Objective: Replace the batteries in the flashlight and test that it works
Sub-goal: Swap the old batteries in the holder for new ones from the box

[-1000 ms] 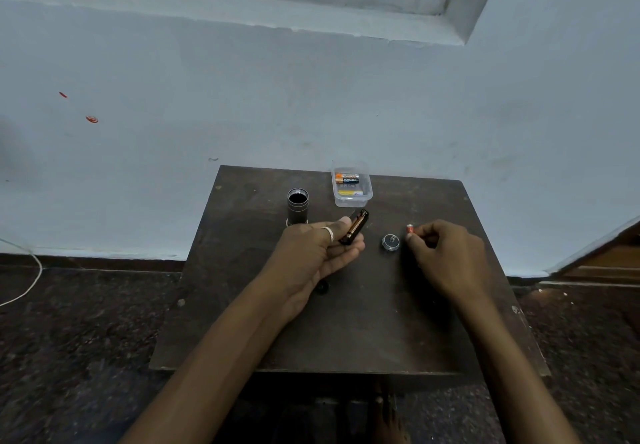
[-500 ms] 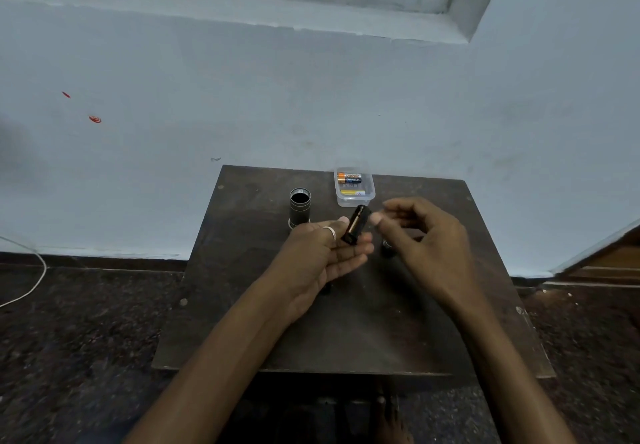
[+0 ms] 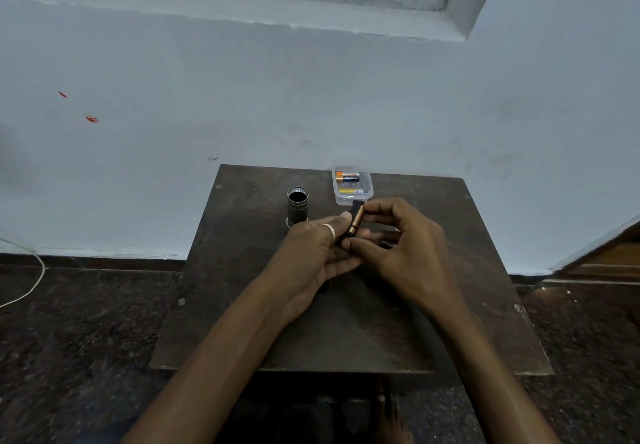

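My left hand (image 3: pixel 311 249) holds a black battery holder (image 3: pixel 356 220) with a copper-coloured battery showing in its side. It is tilted, with its top end toward the wall. My right hand (image 3: pixel 405 246) pinches the same holder, index finger at the top end and thumb near the bottom end. Whether a second battery sits under those fingers is hidden. The black flashlight body (image 3: pixel 297 206) stands upright with its opening facing up, left of both hands. A round metal cap (image 3: pixel 389 244) peeks out behind my right hand.
A clear plastic box (image 3: pixel 367 197) with spare batteries (image 3: pixel 348 177) sits at the back of the small dark wooden table (image 3: pixel 346 333), just beyond the holder. The table stands against a pale wall. A white cable (image 3: pixel 34 277) lies on the dark floor at left.
My right hand has moved left from beside the round cap, where it pinched a small red-tipped battery, to the holder and now grips it. My left hand has stayed almost still.
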`<state>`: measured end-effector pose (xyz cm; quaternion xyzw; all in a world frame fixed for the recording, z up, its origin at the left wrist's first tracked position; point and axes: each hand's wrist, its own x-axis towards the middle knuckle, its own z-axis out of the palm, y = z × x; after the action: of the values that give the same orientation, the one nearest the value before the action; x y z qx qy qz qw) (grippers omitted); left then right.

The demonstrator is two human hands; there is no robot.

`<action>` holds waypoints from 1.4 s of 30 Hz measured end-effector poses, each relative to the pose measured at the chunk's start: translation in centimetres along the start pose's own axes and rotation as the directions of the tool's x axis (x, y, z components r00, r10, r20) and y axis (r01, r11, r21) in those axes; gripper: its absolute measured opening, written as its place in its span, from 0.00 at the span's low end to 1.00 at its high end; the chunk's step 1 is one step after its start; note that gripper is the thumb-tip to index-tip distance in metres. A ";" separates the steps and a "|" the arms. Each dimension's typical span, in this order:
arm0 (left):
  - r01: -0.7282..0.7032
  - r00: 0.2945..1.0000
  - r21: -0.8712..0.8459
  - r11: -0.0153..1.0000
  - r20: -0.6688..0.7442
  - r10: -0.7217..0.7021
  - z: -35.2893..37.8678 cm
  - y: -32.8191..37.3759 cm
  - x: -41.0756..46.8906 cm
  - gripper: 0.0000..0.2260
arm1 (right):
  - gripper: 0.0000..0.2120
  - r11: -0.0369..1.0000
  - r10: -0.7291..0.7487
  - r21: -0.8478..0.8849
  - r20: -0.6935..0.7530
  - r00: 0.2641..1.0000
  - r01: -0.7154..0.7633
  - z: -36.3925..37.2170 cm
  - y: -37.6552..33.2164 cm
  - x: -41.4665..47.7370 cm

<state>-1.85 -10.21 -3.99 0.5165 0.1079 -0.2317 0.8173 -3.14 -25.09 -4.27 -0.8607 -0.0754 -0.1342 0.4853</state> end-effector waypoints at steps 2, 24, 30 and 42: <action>-0.008 1.000 -0.005 1.000 0.011 0.008 -0.1 0.0 0.0 0.10 | 0.23 1.000 0.005 0.023 0.006 1.000 -0.005 -0.1 -0.1 0.1; -0.046 0.999 0.083 0.996 0.013 0.045 0.1 -0.1 -0.1 0.11 | 0.17 0.967 -0.164 -0.198 -0.004 0.986 0.160 -0.1 -0.1 -0.2; -0.047 0.999 0.099 0.994 0.010 0.047 -0.1 -0.3 0.1 0.12 | 0.19 0.959 -0.172 -0.224 0.021 0.985 0.172 -0.1 0.2 -0.3; -0.068 0.998 0.195 0.978 0.013 0.067 -0.2 -0.9 0.4 0.12 | 0.18 0.902 -0.203 -0.371 0.091 0.975 0.222 0.1 -0.2 -0.8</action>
<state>-1.90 -10.44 -4.99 0.5968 0.0644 -0.2151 0.7703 -3.98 -24.94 -4.40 -0.9278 -0.1536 -0.1768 0.2903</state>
